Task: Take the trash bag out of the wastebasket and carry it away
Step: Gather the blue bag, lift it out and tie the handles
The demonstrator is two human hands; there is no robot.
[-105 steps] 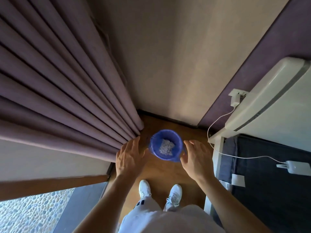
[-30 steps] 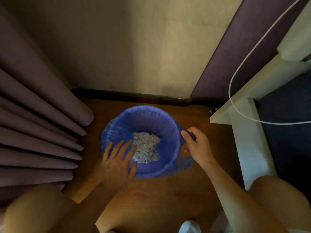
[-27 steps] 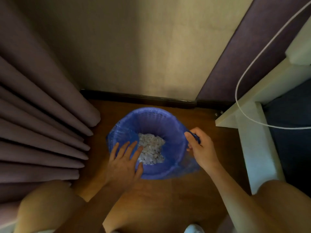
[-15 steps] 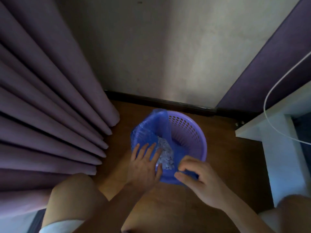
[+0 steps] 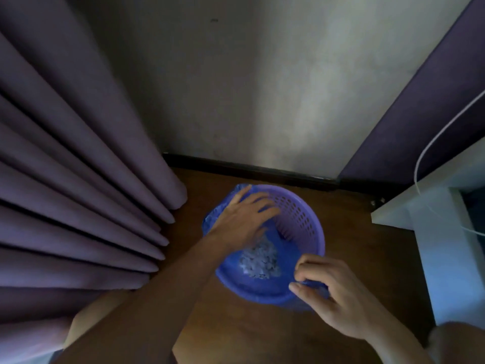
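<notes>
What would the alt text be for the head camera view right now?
Seen from above, a person's left hand reaches into a purple wastebasket while the right hand pinches the blue trash bag at the near rim. It stands on a wooden floor between purple curtains and white furniture.

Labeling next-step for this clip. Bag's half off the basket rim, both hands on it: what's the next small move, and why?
Probably gather the far-left edge of the trash bag toward the middle with the left hand. The wastebasket already shows bare lattice on the far right, and the right hand pinches the near edge, but film is draped over the left rim. Freeing it lets both hands close the mouth before lifting.
</notes>
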